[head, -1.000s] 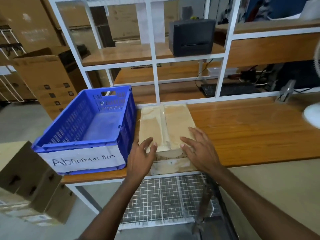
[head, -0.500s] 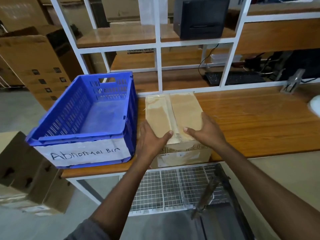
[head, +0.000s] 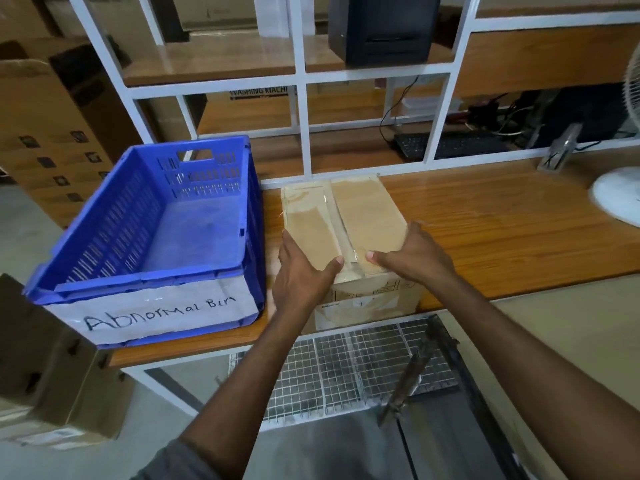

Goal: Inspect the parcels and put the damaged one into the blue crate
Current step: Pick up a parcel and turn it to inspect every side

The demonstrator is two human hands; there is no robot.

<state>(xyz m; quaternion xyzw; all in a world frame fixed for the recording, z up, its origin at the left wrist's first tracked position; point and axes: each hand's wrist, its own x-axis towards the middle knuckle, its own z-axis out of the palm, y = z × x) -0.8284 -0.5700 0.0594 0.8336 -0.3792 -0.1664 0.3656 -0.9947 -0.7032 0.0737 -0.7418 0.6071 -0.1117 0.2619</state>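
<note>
Cardboard is what both hands are gripping: a taped brown parcel (head: 346,233) is sitting at the near edge of the wooden surface (head: 502,230), its front face hanging slightly over the wire shelf (head: 346,368) below. The left hand (head: 301,275) is clasping the parcel's near left corner, thumb lying across the top and fingers wrapped down the side out of view. The right hand (head: 412,258) is mirroring it on the near right corner, thumb on top beside the tape seam. Gripping from both sides like this looks meant to let the person lift or turn the box for a look at its faces; I cannot tell yet whether it is leaving the surface. Glossy tape is running down the middle of the lid, and the film on the left half is looking wrinkled, though whether that counts as damage is hard to judge from here.

Just beside the parcel, to its left, the blue crate (head: 104,237) is standing empty with a handwritten "Abnormal Bin" label (head: 156,311) facing the person, close enough for a short sideways move. Farther back, a white frame (head: 304,126) is dividing the shelves, which are holding a black printer (head: 384,26) and a keyboard (head: 450,145).
</note>
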